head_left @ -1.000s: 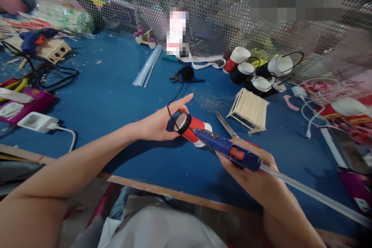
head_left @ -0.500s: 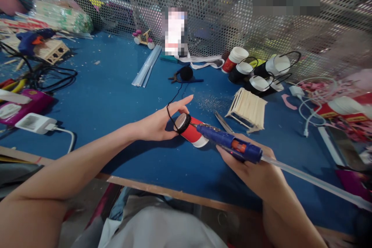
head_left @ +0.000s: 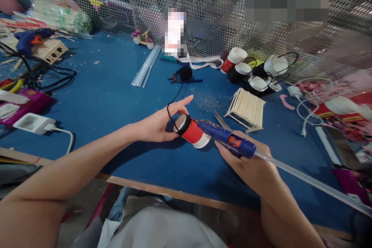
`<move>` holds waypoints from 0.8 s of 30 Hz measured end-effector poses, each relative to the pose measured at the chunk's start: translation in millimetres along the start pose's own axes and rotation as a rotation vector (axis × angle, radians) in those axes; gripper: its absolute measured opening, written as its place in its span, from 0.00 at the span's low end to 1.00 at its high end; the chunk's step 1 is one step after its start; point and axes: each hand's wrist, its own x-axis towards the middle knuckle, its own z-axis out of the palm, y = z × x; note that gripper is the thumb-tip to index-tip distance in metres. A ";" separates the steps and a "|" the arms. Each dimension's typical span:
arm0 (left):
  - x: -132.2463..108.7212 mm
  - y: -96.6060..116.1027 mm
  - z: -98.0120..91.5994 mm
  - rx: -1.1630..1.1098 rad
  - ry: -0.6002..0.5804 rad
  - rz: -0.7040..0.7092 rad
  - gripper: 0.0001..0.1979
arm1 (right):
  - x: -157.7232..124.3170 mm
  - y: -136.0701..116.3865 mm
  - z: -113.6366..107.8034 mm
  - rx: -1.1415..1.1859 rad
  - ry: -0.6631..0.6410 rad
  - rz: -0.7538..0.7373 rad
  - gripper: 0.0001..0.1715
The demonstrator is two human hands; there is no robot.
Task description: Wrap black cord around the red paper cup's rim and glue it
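My left hand [head_left: 165, 122] grips the end of a red and white paper cup [head_left: 193, 131], which lies tilted above the table, its index finger stretched out. Black cord [head_left: 184, 124] is wound round that end of the cup, and a strand loops over my fingers and runs back to a ball of black cord [head_left: 186, 73]. Wrapped round a blue hot glue gun [head_left: 223, 136], my right hand [head_left: 247, 162] holds its nozzle close to the wound cord; I cannot tell whether the tip touches. A clear glue stick [head_left: 308, 181] sticks out behind the gun.
Scissors [head_left: 222, 121] and a small wooden-stick model [head_left: 247, 109] lie beyond my right hand. Cord-wrapped cups [head_left: 258, 83] stand at the back right. Glue sticks [head_left: 146, 66] and pliers [head_left: 175, 78] lie at the back. A second glue gun [head_left: 31, 42] and a power strip [head_left: 31, 102] are at left.
The glue gun in my right hand has shifted slightly, its rear end moving left and up, with its nozzle further along the cord. My left hand and the cup have barely moved.
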 end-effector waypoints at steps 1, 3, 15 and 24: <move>0.0 0.0 0.6 -0.021 0.002 -0.011 0.49 | -0.5 0.1 0.5 0.008 -0.003 -0.003 0.12; -0.2 0.0 1.8 -0.055 0.008 -0.036 0.50 | -2.4 0.3 1.2 0.024 -0.009 0.008 0.10; -2.9 -4.4 5.1 -0.166 0.050 -0.139 0.52 | -8.1 -6.5 1.7 0.100 0.010 0.013 0.05; -0.8 -3.6 5.2 -0.175 0.063 -0.188 0.53 | -13.2 -9.0 0.8 0.174 -0.042 0.018 0.05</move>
